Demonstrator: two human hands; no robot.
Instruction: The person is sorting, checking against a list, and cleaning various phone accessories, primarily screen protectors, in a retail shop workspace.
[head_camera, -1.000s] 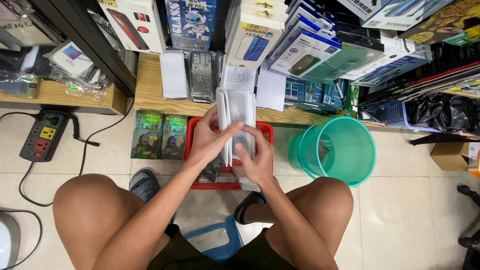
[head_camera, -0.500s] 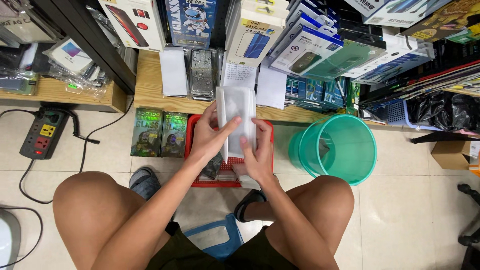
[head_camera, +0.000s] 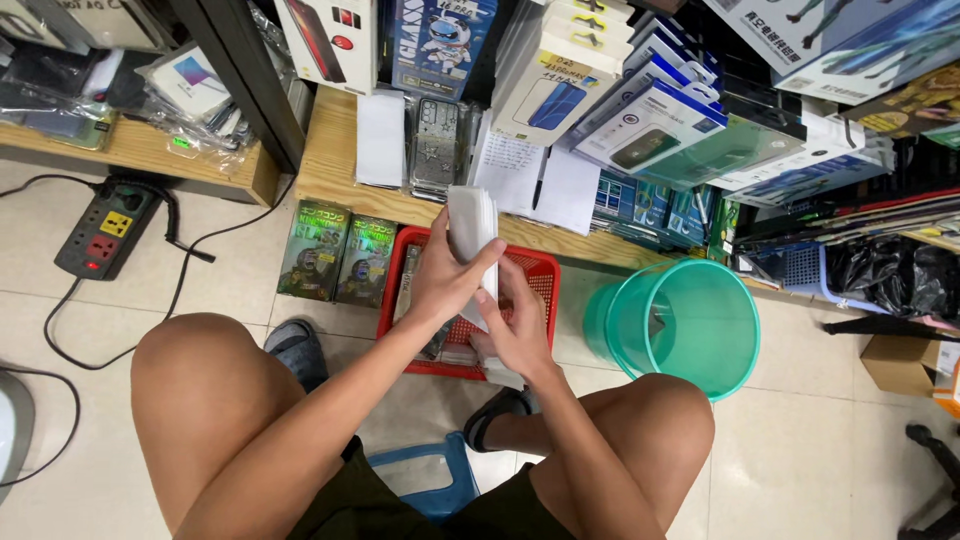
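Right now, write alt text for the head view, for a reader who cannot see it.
A seated person's left hand and right hand hold a stack of flat clear-wrapped white packs upright over a red basket on the tiled floor. A green plastic bin stands to the right, below wooden shelves crowded with boxed goods.

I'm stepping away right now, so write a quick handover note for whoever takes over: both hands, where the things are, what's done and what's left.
Left hand: grips a stack of white flat packs from the side, held upright above the red basket.
Right hand: closed around the lower end of the same stack.
Things: the basket sits on the floor between the feet, with a few packs lying in it; a green bin stands to its right, and two green boxes lean against the shelf on its left.
Done: stack lifted out in hand.
Left: stack not set down; packs remain in the basket.
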